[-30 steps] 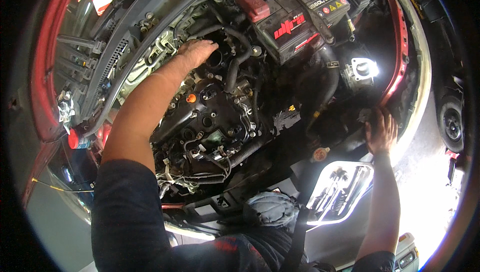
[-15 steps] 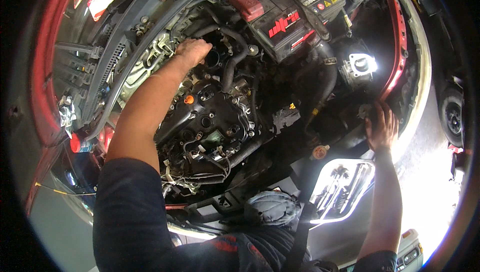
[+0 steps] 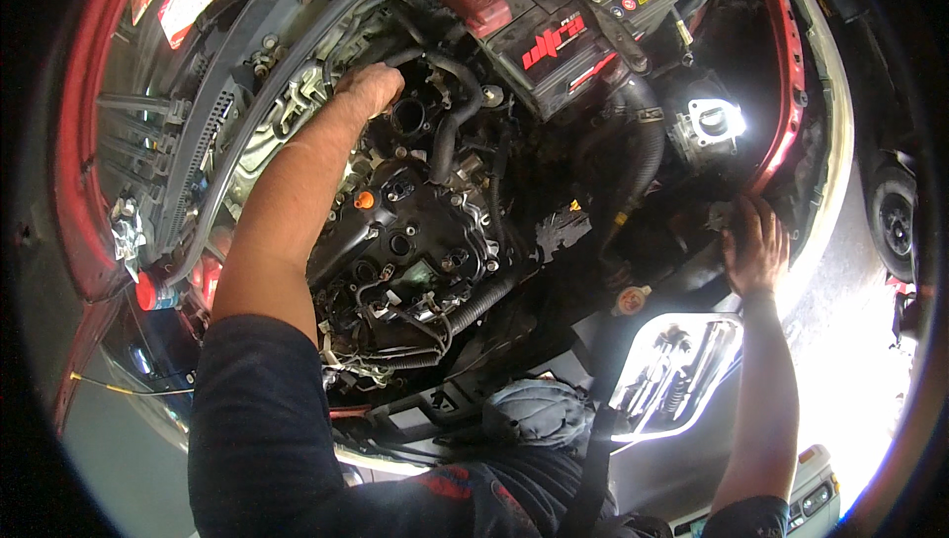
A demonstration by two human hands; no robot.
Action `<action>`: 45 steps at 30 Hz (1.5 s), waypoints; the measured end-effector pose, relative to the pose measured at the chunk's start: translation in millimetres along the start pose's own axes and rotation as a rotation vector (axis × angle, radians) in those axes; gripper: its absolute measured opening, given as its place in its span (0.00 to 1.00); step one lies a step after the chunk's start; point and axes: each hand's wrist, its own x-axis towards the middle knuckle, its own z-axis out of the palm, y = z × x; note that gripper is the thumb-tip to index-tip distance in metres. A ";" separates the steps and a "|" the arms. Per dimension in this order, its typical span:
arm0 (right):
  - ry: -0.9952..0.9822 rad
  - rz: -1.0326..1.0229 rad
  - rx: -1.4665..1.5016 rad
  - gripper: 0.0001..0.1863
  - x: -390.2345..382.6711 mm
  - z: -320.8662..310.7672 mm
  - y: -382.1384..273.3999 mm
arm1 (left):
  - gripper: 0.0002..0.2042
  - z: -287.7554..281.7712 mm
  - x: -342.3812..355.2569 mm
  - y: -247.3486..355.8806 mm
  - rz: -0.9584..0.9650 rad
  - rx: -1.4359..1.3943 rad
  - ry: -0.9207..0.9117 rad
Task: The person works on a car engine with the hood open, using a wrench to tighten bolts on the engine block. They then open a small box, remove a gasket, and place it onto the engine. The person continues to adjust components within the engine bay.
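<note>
My left hand (image 3: 371, 90) reaches over the engine to its far side, beside a round dark opening (image 3: 408, 117). Its fingers curl downward and their tips are hidden, so whatever they grip cannot be seen. Nearer to me lies the black engine cover (image 3: 415, 214), with an orange cap (image 3: 365, 200) on it. My right hand (image 3: 757, 247) lies on the front edge of the engine bay at the right, fingers stretched out and a little apart, holding nothing. A radiator cap (image 3: 631, 301) sits to the left of that hand.
A car battery (image 3: 554, 53) with a red terminal cover stands at the back. A metal throttle body (image 3: 714, 123) shines brightly at the right. Near me are a tray of tools (image 3: 678, 376) and a dark cap-like cloth (image 3: 539, 411). A red and white box (image 3: 191, 4) rests far left.
The whole view has shifted slightly. My left hand stays curled at the far side of the engine, turned a little. My right hand keeps its place on the edge.
</note>
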 end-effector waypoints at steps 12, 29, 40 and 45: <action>0.021 -0.021 0.007 0.31 0.1 0.0 0.1 | 0.09 -10.7 -2.7 5.6 -0.043 -0.016 -0.009; 0.048 -0.037 -0.002 0.31 -1.3 4.3 3.2 | 0.11 9.2 0.7 3.2 -0.039 0.039 0.091; 0.069 -0.039 0.029 0.31 1.5 -4.1 -1.9 | 0.22 11.1 -58.4 30.5 0.058 -0.099 0.192; 0.044 -0.033 0.026 0.31 1.2 -4.6 -2.7 | 0.23 19.7 -50.3 29.8 0.073 -0.113 0.219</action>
